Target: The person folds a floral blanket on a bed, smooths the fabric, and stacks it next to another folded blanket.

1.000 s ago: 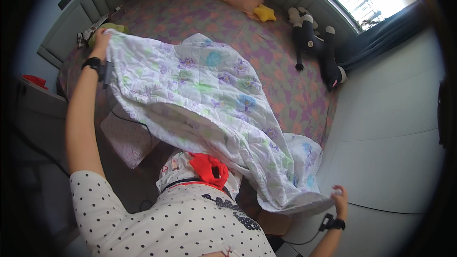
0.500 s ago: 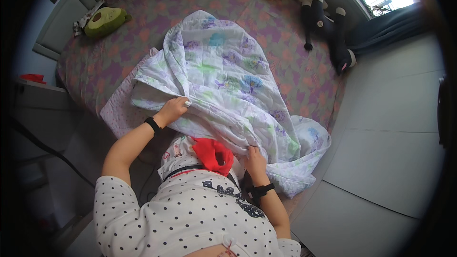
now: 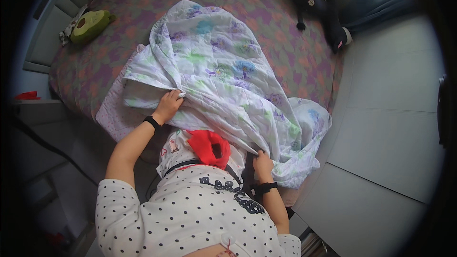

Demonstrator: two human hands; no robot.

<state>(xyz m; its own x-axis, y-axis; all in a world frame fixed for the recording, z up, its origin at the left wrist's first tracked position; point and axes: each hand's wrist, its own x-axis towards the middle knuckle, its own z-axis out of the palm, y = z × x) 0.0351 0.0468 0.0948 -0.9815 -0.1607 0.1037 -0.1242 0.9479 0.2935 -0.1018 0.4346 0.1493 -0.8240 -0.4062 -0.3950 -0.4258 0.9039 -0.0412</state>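
Observation:
A thin quilt with purple, blue and green flowers on white lies rumpled across the near part of the bed. Its near edge is drawn up in folds between my hands. My left hand is closed on a bunched bit of that edge, a small white tuft showing past the fingers. Farther right and nearer to me, my right hand pinches the quilt's edge too. A pink-dotted underside shows at the quilt's left. Red cloth hangs at my waist, just below the quilt.
The bed has a purple, orange and grey leaf-patterned sheet. An avocado plush lies at the far left, a dark stuffed animal at the far right. Grey cabinet panels line the right side; a nightstand stands left.
My right hand has shifted a little to the right with the quilt edge, pulling it tauter. My left hand has moved slightly left. The whole view has tipped downward a bit.

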